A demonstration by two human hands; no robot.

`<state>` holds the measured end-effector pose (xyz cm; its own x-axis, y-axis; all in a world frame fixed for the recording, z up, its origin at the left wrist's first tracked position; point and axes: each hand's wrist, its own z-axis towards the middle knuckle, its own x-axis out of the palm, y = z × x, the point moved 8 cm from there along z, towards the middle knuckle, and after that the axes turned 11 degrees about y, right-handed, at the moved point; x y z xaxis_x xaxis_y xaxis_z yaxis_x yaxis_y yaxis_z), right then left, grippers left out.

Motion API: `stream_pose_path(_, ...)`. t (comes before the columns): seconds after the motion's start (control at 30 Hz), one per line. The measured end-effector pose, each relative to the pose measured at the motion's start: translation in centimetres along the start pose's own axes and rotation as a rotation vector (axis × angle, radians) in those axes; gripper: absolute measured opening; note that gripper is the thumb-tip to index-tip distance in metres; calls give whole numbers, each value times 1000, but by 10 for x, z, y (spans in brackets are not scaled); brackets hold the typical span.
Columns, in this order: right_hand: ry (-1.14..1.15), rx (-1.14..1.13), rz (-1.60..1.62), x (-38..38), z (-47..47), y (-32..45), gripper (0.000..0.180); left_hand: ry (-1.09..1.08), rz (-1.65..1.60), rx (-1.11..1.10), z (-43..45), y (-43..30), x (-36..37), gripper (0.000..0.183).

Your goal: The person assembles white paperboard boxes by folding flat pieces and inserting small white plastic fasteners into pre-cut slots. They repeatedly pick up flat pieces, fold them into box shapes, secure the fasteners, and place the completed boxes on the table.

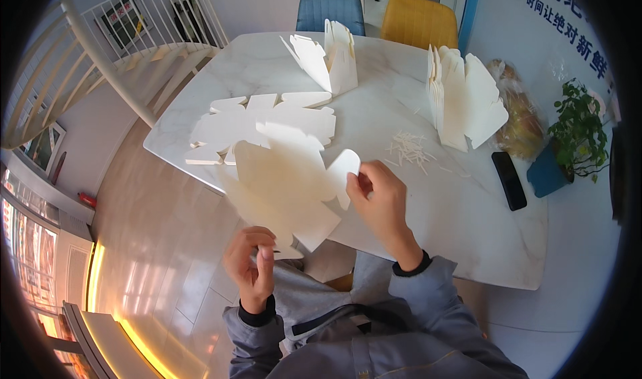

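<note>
In front of me a white cardboard box blank is held up at a tilt over the table's near edge, its flaps partly blurred. My right hand pinches the rounded side flap of this blank between thumb and fingers. My left hand is curled by the lower flap, and a thin dark tip sticks out beside its thumb; what it belongs to is hidden. Behind the held blank lies a flat stack of similar white blanks. Small white paper strips lie in a loose pile to the right.
On the marble-patterned table stand partly folded white cartons at the back and right. A black phone, a potted plant and a clear plastic bag line the right side. Blue and yellow chairs stand behind.
</note>
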<state>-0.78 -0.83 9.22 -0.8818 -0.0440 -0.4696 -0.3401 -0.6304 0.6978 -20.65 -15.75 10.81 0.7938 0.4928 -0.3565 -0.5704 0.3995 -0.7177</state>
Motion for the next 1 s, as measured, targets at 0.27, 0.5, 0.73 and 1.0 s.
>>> stream_pose_path(0.27, -169, -134, -111, -19, -46, 42, 19, -178, 791, 239, -13, -68, 22, 20)
stream_pose_path(0.5, 24, -191, -15, -15, -62, 54, 31, 180, 206, -25, -5, -52, 91, 37)
stream_pose_path(0.73, 175, -174, 191, -2, -55, 42, 31, 111, -55, -121, 1, -16, 84, 24)
stream_pose_path(1.0, 98, -163, 288, -5, -47, 39, 26, 53, -399, -230, -6, 9, 85, 11)
